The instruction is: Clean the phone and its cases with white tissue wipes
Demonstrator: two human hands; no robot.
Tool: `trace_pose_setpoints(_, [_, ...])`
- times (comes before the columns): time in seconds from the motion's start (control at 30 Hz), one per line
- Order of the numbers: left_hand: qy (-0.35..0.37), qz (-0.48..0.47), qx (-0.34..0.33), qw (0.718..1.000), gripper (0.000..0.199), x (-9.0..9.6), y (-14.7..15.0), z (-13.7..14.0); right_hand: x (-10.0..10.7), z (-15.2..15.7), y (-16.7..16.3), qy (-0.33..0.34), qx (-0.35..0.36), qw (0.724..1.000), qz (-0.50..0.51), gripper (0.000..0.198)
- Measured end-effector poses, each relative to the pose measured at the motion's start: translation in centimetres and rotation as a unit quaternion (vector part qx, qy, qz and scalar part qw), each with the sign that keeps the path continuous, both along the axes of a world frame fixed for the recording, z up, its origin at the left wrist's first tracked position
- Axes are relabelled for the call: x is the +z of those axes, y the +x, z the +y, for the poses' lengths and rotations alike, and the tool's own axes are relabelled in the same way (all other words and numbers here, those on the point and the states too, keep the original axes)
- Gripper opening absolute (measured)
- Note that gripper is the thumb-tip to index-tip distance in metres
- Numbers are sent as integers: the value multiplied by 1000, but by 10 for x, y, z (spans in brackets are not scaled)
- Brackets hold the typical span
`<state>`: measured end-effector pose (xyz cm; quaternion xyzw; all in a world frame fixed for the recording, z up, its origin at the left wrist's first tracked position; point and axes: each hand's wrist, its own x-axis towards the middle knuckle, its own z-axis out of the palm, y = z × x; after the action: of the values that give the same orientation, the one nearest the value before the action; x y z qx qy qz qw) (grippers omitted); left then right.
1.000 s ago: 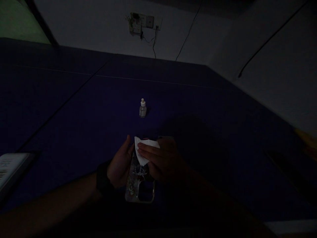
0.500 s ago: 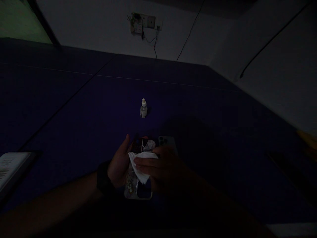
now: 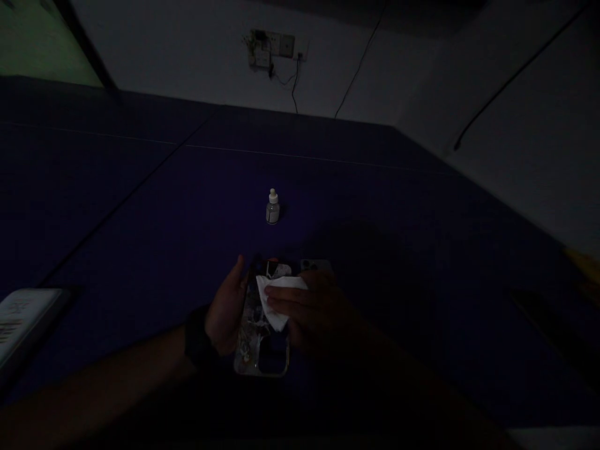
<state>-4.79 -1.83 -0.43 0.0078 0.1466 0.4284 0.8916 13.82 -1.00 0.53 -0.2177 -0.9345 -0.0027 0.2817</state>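
A patterned phone case [image 3: 248, 337] with a large camera cutout at its near end rests in my left hand [image 3: 225, 312], the thumb along its left edge and fingertips showing at its far end. My right hand [image 3: 312, 309] presses a folded white tissue [image 3: 276, 315] onto the upper right part of the case, fingers laid over the tissue. Just beyond my right hand lies a phone [image 3: 316, 265], its camera end showing and the rest covered by the hand. Farther off, a small dropper bottle [image 3: 272, 212] with a white cap stands upright.
The dark blue surface [image 3: 187, 206] has a seam running across it. A white box-like object [image 3: 23, 312] sits at the left edge. On the back wall are sockets [image 3: 276, 47] with hanging cords. Something yellow [image 3: 584, 262] lies at the right edge. The room is dim.
My right hand has slid the tissue up and to the right over the case, uncovering more of its pattern. My left hand still holds the case in about the same place.
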Motion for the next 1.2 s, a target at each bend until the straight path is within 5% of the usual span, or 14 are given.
trace_pose_setpoints(0.23, [2, -7, -7, 1000, 59, -4, -1, -1, -2, 1, 3, -9, 60, 998, -16, 35])
trace_pose_setpoints(0.37, [15, 56, 12, 998, 60, -4, -5, 2, -1, 8, 21, -2, 14, 998, 55, 30])
trace_pose_setpoints(0.5, [16, 64, 21, 998, 58, -6, -4, 3, -4, 10, 21, -17, -14, 1000, 2, 40])
trace_pose_setpoints(0.7, [62, 34, -1, 998, 63, -3, 4, 2, -8, 14, 24, -42, 84, 996, -7, 38])
trace_pose_setpoints(0.87, [32, 62, 14, 997, 61, -6, -5, 4, -3, 16, 26, -25, 5, 999, 24, 43])
trace_pose_setpoints(1.07, [34, 42, 10, 998, 62, 6, 5, 2, -7, 14, 23, -36, 92, 995, 4, 36])
trace_pose_setpoints(1.2, [8, 75, 17, 997, 64, 7, -1, 2, -4, 16, 28, -32, 42, 998, 41, 34])
